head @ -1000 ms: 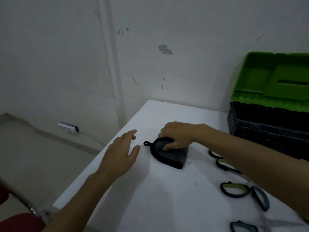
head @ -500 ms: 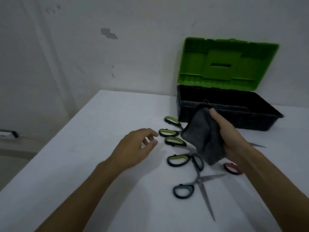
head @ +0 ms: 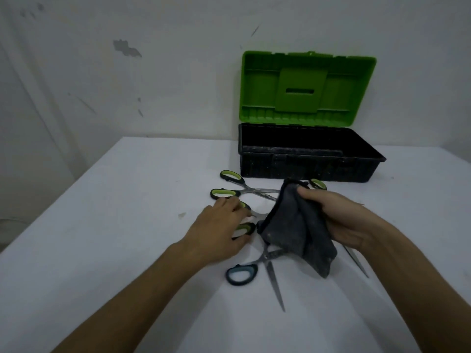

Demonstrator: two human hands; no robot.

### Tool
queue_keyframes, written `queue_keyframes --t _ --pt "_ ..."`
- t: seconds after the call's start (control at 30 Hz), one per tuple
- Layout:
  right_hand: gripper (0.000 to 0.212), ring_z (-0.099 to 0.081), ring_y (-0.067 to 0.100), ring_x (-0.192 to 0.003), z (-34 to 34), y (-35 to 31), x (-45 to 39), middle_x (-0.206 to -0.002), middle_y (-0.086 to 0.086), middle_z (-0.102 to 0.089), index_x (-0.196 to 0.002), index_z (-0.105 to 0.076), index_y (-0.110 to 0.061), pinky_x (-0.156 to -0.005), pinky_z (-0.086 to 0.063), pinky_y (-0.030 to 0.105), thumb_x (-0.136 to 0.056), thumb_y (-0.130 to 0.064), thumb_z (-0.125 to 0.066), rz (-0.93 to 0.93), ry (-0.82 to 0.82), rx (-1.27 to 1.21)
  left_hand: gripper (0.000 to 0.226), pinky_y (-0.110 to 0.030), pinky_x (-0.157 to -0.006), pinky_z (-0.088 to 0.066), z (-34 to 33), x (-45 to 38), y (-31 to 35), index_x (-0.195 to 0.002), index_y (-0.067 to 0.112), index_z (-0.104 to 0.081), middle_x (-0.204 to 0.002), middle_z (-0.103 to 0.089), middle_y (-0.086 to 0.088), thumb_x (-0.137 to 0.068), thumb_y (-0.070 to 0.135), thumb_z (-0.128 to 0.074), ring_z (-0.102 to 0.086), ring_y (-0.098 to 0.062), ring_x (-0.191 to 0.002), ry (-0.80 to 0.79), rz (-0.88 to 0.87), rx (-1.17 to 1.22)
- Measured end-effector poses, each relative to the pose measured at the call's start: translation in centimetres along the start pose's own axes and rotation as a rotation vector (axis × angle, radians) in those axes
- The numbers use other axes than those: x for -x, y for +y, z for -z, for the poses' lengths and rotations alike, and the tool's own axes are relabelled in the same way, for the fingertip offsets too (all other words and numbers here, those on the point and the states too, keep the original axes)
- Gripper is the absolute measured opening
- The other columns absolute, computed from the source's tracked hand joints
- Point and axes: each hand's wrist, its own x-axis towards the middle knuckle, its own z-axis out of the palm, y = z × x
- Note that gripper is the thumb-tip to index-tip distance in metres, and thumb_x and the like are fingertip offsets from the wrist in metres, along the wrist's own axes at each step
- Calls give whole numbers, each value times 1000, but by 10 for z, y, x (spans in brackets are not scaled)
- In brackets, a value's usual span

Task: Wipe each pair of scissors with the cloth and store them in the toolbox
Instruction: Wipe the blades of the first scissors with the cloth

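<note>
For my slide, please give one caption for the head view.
Right hand holds the grey cloth while left hand reaches green-handled scissors before the open toolbox.

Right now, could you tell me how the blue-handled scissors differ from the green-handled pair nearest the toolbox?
The blue-handled scissors lie nearest the camera with blades spread wide; the green-handled pair lies farther back, blades nearly closed. The cloth overhangs the blue pair's upper part; the green pair's handles show fully. Both rest untouched on the table.

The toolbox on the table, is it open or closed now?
Open. The toolbox has its green lid raised upright against the wall, and the black inside is exposed.
</note>
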Motion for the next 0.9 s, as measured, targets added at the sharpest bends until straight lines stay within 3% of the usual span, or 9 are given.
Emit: queue_keyframes --t 0.07,0.13,0.27,0.37,0.5,0.57,0.67,0.73,0.9 --pt "22 -67 20 -89 5 -2 -2 -99 10 -71 -109 -62 -10 -83 -53 34 -99 -27 -52 81 -4 -34 45 -28 -85 -39 2 -1 4 -134 23 -52 -124 -53 -1 -91 33 -55 -49 -22 -112 50 -109 -13" --pt "24 -66 17 -90 12 -4 -3 -103 10 -67 -115 -59 -11 -82 -51 32 -100 -28 -50 138 28 -9 46 -33 -86 -43 3 -2 9 -134 19 -54 -121 -57 -5 -88 22 -56 -53 -26 -107 42 -232 -46" --pt "29 -64 25 -103 29 -1 7 -112 14 -68 -119 -57 -6 -87 -51 37 -97 -13 -40 108 -31 -31 53 -43 -95 -44 0 -13 13 -129 30 -58 -140 -51 -2 -82 6 -63 -47 -27 -123 -39 -363 -191" --pt "31 -65 23 -113 41 2 19 -121 10 -68 -127 -55 -12 -89 -54 34 -100 -9 -41 141 -97 -64 45 -39 -90 -45 7 -23 16 -119 36 -62 -136 -56 3 -82 11 -65 -49 -25 -120 -58 -427 -244" --pt "29 -68 22 -107 56 0 26 -116 10 -71 -124 -57 -10 -81 -58 28 -97 -20 -51 172 -67 -81 36 -37 -85 -45 17 -29 26 -110 29 -60 -120 -63 4 -77 17 -63 -53 -24 -111 -102 -495 -344" --pt "30 -70 22 -101 61 -4 28 -113 11 -72 -124 -58 -9 -74 -58 27 -97 -22 -54 197 -16 -76 36 -37 -87 -41 23 -28 32 -115 26 -57 -116 -62 3 -80 16 -56 -50 -25 -112 -125 -517 -350" --pt "27 -71 20 -94 63 -10 29 -111 12 -72 -120 -61 -10 -69 -57 26 -97 -22 -54 229 25 -65 51 -37 -101 -34 31 -22 39 -138 32 -42 -133 -50 2 -90 17 -50 -39 -22 -124 -216 -477 -343" --pt "26 -71 19 -91 62 -11 28 -110 13 -72 -118 -62 -11 -69 -58 26 -97 -23 -55 238 44 -39 52 -37 -107 -30 35 -18 41 -141 35 -40 -141 -43 3 -93 19 -51 -32 -20 -131 -287 -493 -362" --pt "25 -65 13 -82 57 -5 27 -104 13 -68 -115 -61 -14 -75 -52 27 -99 -32 -52 280 135 107 28 -36 -100 -37 39 -14 33 -120 27 -55 -129 -53 4 -92 28 -52 -41 -21 -124 -285 -543 -367"
